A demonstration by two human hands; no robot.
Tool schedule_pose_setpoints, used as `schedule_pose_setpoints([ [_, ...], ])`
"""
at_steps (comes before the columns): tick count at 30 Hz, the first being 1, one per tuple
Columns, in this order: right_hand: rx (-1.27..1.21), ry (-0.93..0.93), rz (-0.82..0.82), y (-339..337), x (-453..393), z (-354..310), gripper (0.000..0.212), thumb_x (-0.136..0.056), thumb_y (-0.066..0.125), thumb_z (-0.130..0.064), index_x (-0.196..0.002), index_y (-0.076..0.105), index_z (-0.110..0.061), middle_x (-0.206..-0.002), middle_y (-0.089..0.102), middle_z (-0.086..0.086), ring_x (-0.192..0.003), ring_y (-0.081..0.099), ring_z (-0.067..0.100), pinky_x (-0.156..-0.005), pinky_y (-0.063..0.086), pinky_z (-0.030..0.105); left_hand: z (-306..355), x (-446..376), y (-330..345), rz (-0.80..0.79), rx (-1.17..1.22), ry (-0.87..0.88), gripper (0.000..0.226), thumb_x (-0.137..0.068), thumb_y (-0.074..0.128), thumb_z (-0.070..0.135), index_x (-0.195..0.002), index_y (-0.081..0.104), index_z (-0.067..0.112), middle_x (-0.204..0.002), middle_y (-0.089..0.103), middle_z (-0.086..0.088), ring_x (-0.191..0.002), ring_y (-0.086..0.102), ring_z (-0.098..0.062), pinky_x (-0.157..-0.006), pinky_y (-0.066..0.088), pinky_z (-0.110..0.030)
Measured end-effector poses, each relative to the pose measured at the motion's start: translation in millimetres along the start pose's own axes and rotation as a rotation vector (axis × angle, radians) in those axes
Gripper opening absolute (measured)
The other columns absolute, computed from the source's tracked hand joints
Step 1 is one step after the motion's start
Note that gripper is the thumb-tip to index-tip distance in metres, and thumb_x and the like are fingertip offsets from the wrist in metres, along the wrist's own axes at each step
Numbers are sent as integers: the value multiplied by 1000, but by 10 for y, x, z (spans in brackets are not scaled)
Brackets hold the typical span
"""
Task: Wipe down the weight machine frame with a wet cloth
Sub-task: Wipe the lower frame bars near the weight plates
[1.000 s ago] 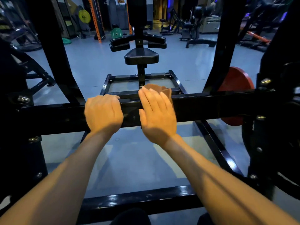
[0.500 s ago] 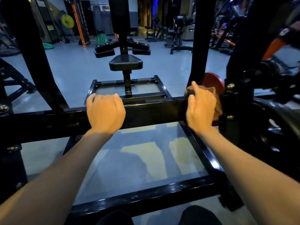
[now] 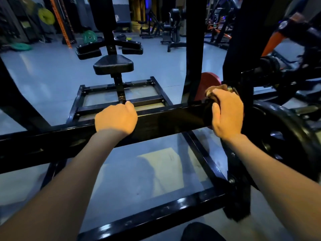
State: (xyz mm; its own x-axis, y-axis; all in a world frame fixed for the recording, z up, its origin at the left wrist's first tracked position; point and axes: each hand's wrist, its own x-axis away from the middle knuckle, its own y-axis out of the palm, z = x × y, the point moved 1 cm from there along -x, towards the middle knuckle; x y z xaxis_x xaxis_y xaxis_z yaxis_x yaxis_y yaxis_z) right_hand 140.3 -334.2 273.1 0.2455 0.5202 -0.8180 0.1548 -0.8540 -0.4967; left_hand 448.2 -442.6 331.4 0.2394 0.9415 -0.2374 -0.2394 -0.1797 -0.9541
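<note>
While my left hand [image 3: 116, 119] curls over the black crossbar [image 3: 166, 117], my right hand [image 3: 226, 112] clutches the brown cloth [image 3: 216, 89] against the bar's right end, beside a red plate [image 3: 208, 80].

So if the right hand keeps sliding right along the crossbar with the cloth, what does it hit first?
Probably the black upright post at the bar's end, right beside the right hand and cloth. The bolts there come first; depth is unclear.

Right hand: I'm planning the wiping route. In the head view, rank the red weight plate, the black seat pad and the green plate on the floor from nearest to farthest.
1. Red weight plate, just behind the right hand.
2. Black seat pad, ahead, left.
3. Green plate, far left floor.
</note>
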Motion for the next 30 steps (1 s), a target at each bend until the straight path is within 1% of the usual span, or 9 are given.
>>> schedule_pose_setpoints([
  [4,-181,291,168,406,58,-566,33,-98,42,-19,-119,64,-5,-112,64,6,-103,58,16,-97,47,42,59,-13,0,-44,-123,-31,35,-106,18,21,-95,51,14,-78,49,-5,-76,49,-26,-69,35,-39],
  [8,-223,39,-72,428,285,-1284,42,-99,46,-14,-139,57,-11,-135,61,3,-127,54,20,-114,37,43,36,12,-8,-17,-28,-85,22,-104,24,12,-95,44,14,-85,51,-7,-82,52,-31,-68,38,-39],
  [10,-161,-133,-163,247,144,-1087,41,-97,52,-13,-137,58,-15,-131,62,-1,-119,57,20,-105,43,43,22,26,5,-6,-32,-105,30,-105,21,17,-90,47,13,-76,49,-4,-71,48,-26,-62,32,-35],
  [12,-7,-151,-171,83,-72,-613,31,-95,55,-17,-126,62,-19,-118,64,-3,-104,59,18,-93,47,42,38,34,17,-3,-34,-114,44,-106,19,25,-83,54,11,-71,51,-4,-62,44,-21,-57,25,-33],
  [17,79,34,-27,-22,9,48,38,-100,51,-27,-134,62,-15,-141,60,4,-134,52,23,-122,28,44,84,49,61,75,-26,-97,52,-105,23,29,-73,59,10,-67,56,-7,-60,48,-21,-55,25,-30],
  [20,-11,168,57,133,-6,-350,26,-97,54,-23,-118,69,-19,-122,68,-1,-116,60,20,-109,41,48,88,51,75,95,-14,-126,48,-102,28,28,-66,55,11,-65,56,-8,-61,48,-25,-58,30,-33],
  [23,-44,-18,-68,367,-12,-956,27,-98,51,-30,-113,72,-21,-111,71,-2,-100,62,19,-94,46,44,59,73,57,128,34,-116,47,-100,33,27,-58,46,11,-61,56,-8,-59,50,-27,-58,32,-33],
  [27,3,-236,-288,386,-146,-1124,38,-106,31,-39,-108,67,-29,-101,69,-10,-98,61,16,-101,37,35,-15,74,33,126,95,-94,47,-100,31,31,-56,37,15,-55,51,-5,-55,47,-26,-57,36,-32],
  [30,117,-187,-248,115,-315,-513,43,-107,29,-34,-103,72,-31,-98,73,-12,-102,64,14,-124,11,32,-5,52,18,70,77,-81,52,-104,25,34,-59,42,14,-62,57,-5,-61,52,-25,-62,38,-34],
])
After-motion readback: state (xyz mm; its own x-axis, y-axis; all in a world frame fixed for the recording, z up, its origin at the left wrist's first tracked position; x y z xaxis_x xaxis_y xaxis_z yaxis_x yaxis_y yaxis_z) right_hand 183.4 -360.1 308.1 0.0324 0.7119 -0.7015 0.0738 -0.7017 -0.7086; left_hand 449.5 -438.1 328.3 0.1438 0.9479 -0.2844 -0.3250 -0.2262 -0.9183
